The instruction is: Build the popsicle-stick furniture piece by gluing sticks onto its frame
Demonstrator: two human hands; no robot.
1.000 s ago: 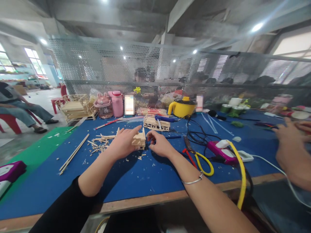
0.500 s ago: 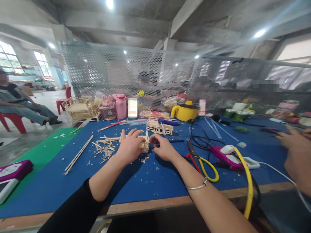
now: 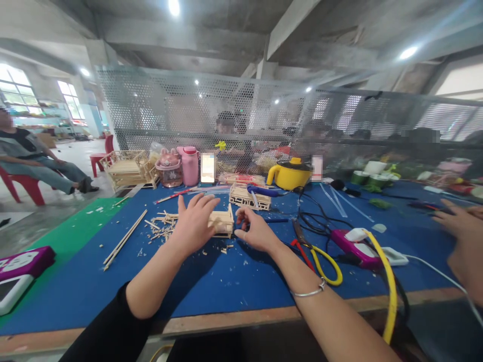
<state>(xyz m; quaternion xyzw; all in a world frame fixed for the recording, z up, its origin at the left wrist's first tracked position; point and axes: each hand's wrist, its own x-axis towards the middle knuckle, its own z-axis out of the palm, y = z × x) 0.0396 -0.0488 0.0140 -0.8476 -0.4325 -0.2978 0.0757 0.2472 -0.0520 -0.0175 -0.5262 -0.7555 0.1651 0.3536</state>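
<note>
My left hand (image 3: 195, 218) is over the left part of a small bamboo-stick model (image 3: 222, 222), fingers stretched out and spread, partly hiding it. Whether its thumb still touches the model I cannot tell. Just off the model's right end is my right hand (image 3: 254, 230), its fingers bent and apart from the thumb, with nothing visible between them. A second stick model (image 3: 245, 197) stands behind, and a blue hot glue gun (image 3: 266, 191) rests on it. Cut stick pieces (image 3: 160, 226) are scattered left of my left hand.
Yellow-handled pliers (image 3: 326, 266) and a purple power strip (image 3: 356, 249) lie to the right, with black cables around. A yellow pot (image 3: 290, 173), pink bottle (image 3: 189, 166) and larger stick model (image 3: 130, 168) line the back. Another person's hand (image 3: 460, 221) is at far right.
My left hand has shifted left, uncovering more of the model's top, and its fingers have opened. My right hand stays nearly in place beside the model's right end.
</note>
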